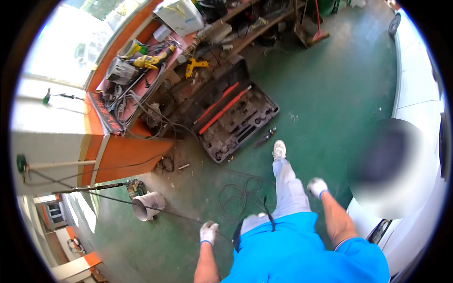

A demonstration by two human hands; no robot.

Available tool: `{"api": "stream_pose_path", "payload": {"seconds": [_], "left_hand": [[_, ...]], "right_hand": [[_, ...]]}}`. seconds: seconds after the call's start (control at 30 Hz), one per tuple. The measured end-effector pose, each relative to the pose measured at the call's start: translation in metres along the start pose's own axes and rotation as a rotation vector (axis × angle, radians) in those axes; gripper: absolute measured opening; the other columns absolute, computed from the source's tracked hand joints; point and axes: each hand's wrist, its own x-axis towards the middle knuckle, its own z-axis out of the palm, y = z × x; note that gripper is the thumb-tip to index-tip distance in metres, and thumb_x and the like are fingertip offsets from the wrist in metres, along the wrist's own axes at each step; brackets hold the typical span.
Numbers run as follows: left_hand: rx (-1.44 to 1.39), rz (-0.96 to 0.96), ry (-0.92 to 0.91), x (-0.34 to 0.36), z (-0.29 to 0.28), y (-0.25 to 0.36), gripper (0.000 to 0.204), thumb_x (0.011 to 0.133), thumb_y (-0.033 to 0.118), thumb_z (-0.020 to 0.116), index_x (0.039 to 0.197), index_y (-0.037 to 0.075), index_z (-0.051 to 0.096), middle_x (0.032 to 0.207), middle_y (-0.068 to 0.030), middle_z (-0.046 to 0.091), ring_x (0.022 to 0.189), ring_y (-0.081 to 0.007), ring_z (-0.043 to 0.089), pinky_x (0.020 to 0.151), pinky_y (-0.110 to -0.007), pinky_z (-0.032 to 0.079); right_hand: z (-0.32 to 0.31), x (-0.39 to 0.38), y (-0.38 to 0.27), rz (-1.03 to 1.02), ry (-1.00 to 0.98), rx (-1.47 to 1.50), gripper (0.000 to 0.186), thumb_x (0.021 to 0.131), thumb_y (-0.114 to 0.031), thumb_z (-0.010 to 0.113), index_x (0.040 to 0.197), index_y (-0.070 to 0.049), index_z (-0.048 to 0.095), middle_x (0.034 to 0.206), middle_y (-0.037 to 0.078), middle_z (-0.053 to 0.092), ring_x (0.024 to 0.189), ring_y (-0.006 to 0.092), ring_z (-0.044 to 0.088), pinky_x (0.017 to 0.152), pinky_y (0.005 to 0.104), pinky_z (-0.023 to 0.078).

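My left hand (208, 233), in a white glove with a blue cuff, hangs low beside my hip with its fingers curled. A dark cable (174, 214) runs from the left up to it; whether the fingers grip the cable or it passes behind them is unclear. Out to my other side, my right hand (317, 187) wears a similar glove. Its fingers are bent in and nothing shows in them. Loops of dark cable (239, 202) lie on the floor between my hands. Past my shoe lies a small dark tool (265, 137), next to an open black tool case (224, 147) with red bars inside.
A cluttered workbench (153, 78) with power tools stands at the upper left, a yellow tool (195, 67) near it. A white bucket (149, 206) sits on the green floor at left. Along the right is a white car (417, 89). A broom (319, 35) stands far off.
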Motion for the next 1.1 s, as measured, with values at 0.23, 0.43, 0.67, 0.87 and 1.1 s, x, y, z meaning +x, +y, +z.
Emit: {"api": "stream_pose_path", "payload": {"seconds": [0.23, 0.43, 0.67, 0.87, 1.1], "left_hand": [[0.095, 0.014, -0.042, 0.042, 0.05, 0.121, 0.044, 0.093, 0.013, 0.074, 0.132, -0.005, 0.065, 0.097, -0.0101, 0.073, 0.074, -0.0149, 0.065, 0.067, -0.03, 0.054], [0.282, 0.156, -0.23, 0.191, 0.153, 0.234, 0.054, 0.09, 0.022, 0.076, 0.136, -0.005, 0.064, 0.122, -0.0206, 0.075, 0.112, -0.0271, 0.073, 0.1, -0.037, 0.056], [0.842, 0.414, -0.271, 0.455, 0.311, 0.281, 0.048, 0.086, 0.031, 0.071, 0.124, 0.003, 0.068, 0.117, -0.0239, 0.074, 0.113, -0.044, 0.068, 0.101, -0.052, 0.053], [0.96, 0.493, -0.18, 0.563, 0.364, 0.289, 0.064, 0.084, 0.028, 0.075, 0.142, 0.007, 0.057, 0.134, -0.0266, 0.064, 0.122, -0.0451, 0.064, 0.105, -0.052, 0.052], [1.113, 0.649, -0.172, 0.606, 0.41, 0.278, 0.095, 0.076, 0.023, 0.083, 0.159, 0.012, 0.037, 0.156, -0.0201, 0.047, 0.14, -0.0422, 0.051, 0.112, -0.05, 0.05]], "right_hand": [[-0.255, 0.167, -0.052, 0.46, 0.135, 0.818, 0.042, 0.084, -0.028, 0.065, 0.115, -0.003, 0.077, 0.115, 0.019, 0.077, 0.109, 0.0334, 0.074, 0.097, 0.0408, 0.056], [-0.204, 0.294, -0.128, 0.337, -0.021, 0.988, 0.037, 0.089, -0.033, 0.065, 0.113, -0.009, 0.079, 0.115, 0.019, 0.077, 0.112, 0.0362, 0.072, 0.103, 0.0422, 0.054], [-0.061, 0.36, -0.189, 0.492, -0.267, 1.198, 0.04, 0.095, -0.033, 0.063, 0.121, -0.005, 0.074, 0.12, 0.019, 0.076, 0.116, 0.0339, 0.071, 0.101, 0.0417, 0.054], [-0.007, 0.396, -0.206, 0.457, -0.481, 1.108, 0.038, 0.095, -0.032, 0.061, 0.121, -0.007, 0.075, 0.117, 0.022, 0.075, 0.112, 0.0392, 0.071, 0.099, 0.0446, 0.054], [-0.045, 0.433, -0.2, 0.429, -0.343, 1.422, 0.04, 0.096, -0.031, 0.064, 0.125, -0.004, 0.072, 0.119, 0.02, 0.075, 0.113, 0.0368, 0.071, 0.1, 0.0427, 0.054]]}}
